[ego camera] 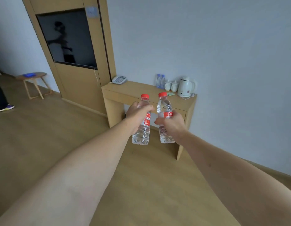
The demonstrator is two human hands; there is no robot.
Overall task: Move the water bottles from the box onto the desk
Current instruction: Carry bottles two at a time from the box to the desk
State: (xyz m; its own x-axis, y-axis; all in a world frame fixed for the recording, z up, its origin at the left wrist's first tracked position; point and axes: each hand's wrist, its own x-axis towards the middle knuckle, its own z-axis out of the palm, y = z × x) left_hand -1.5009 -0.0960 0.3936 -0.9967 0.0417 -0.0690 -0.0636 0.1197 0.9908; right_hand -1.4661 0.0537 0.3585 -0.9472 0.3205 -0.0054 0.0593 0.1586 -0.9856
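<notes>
Both arms reach forward, each hand carrying a clear water bottle with a red cap and red label. My left hand point(137, 115) grips the left bottle point(141, 134) round its middle. My right hand point(171, 123) grips the right bottle point(164, 105) the same way. Both bottles are upright, side by side, in the air in front of the wooden desk point(133, 92), which stands against the wall ahead. The box is not in view.
On the desk stand a telephone point(119, 79), two blue-capped bottles point(160, 81), two white cups point(170, 85) and a white kettle point(185, 87). A dark TV point(68, 38) sits in a wooden panel to the left. A small stool point(33, 77) and a person's shoe point(6, 108) are at far left.
</notes>
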